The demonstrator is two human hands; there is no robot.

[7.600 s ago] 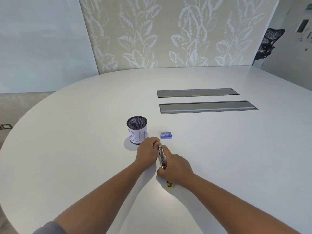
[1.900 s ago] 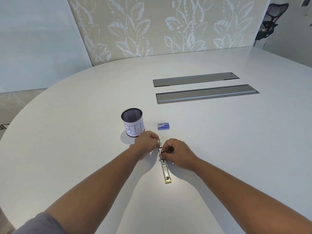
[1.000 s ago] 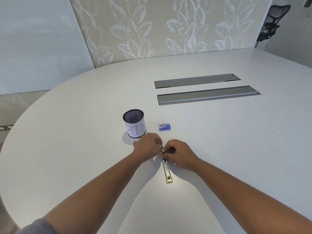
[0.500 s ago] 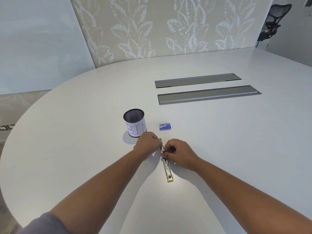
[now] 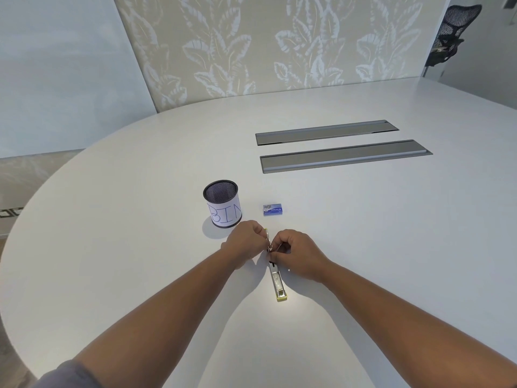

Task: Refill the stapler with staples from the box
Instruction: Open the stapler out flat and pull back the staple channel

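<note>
A slim metal stapler (image 5: 277, 281) with yellow ends lies swung open on the white table (image 5: 391, 233), its lower track pointing toward me. My left hand (image 5: 244, 243) grips the raised top arm at its far end. My right hand (image 5: 296, 254) pinches at the hinge end of the track, fingers closed; whether it holds staples is hidden. The small blue staple box (image 5: 272, 209) lies closed beyond both hands, apart from them.
A black mesh cup labelled BIN (image 5: 222, 203) stands just left of the staple box, close to my left hand. Two grey cable hatches (image 5: 344, 156) are set into the table farther back. A black office chair (image 5: 450, 32) stands at the far right.
Since 7.6 s ago the stapler has been swung open, its track laid flat toward me. Over the last second both hands stay at the hinge with only slight finger shifts.
</note>
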